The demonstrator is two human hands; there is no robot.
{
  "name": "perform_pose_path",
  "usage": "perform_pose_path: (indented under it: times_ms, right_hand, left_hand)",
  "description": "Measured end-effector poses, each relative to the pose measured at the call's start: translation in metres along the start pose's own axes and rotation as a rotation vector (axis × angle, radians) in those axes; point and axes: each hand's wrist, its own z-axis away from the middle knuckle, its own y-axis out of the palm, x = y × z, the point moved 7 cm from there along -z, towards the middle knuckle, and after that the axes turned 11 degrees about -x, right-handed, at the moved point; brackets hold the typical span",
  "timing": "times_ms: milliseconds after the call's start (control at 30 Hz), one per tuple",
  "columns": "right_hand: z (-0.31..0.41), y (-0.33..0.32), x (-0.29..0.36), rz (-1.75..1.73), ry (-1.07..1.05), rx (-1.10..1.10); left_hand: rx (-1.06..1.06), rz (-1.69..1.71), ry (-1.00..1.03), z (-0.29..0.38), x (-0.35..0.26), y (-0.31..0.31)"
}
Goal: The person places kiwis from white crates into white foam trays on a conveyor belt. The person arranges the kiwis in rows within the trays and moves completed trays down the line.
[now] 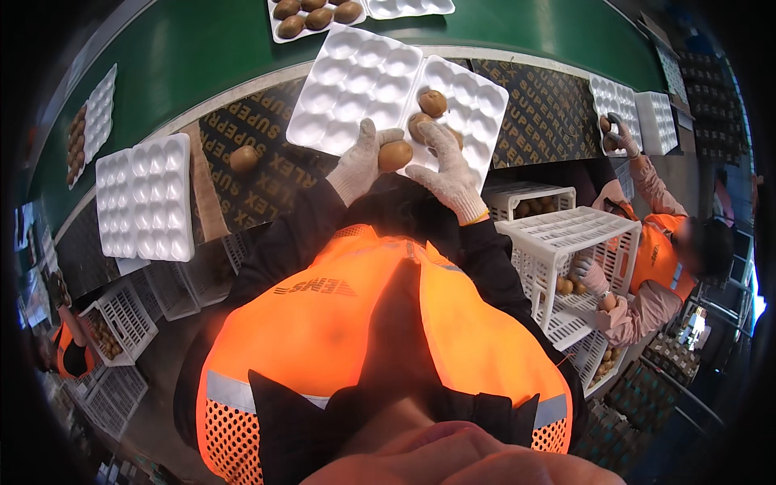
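A white moulded fruit tray point(357, 79) lies unfolded before me, its left half showing bare round cups. In its right half point(479, 103) sit a few brown kiwifruit point(433, 103). My left hand point(364, 159), in a pale knit glove, has its fingers around a kiwifruit point(394, 156) beside the tray's fold. Over the right half is my right hand point(447, 170), gloved too, its fingers touching a kiwifruit point(419, 127). Another kiwifruit point(456, 140) is partly covered by those fingers; whether the right hand grips one is hidden.
A green conveyor belt point(200, 66) carries trays of kiwifruit point(318, 18). Left on the printed board point(267, 115) are a loose kiwifruit point(244, 159) and stacked trays point(145, 197). White crates point(570, 236) stand at right, where a co-worker point(664, 254) reaches into one.
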Motion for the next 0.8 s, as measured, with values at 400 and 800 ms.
perform_pose_path:
  times_ms: [400,800]
  right_hand:
    - [0.03,0.009,-0.036,0.273,0.047,-0.324]
    - [0.08,-0.112,0.025,0.516,-0.131,-0.133]
  left_hand:
    - [-0.077,-1.83,0.571,0.003,-0.015,-0.01]
    - [-0.066,-1.934,0.827,-0.001,0.017,-0.027]
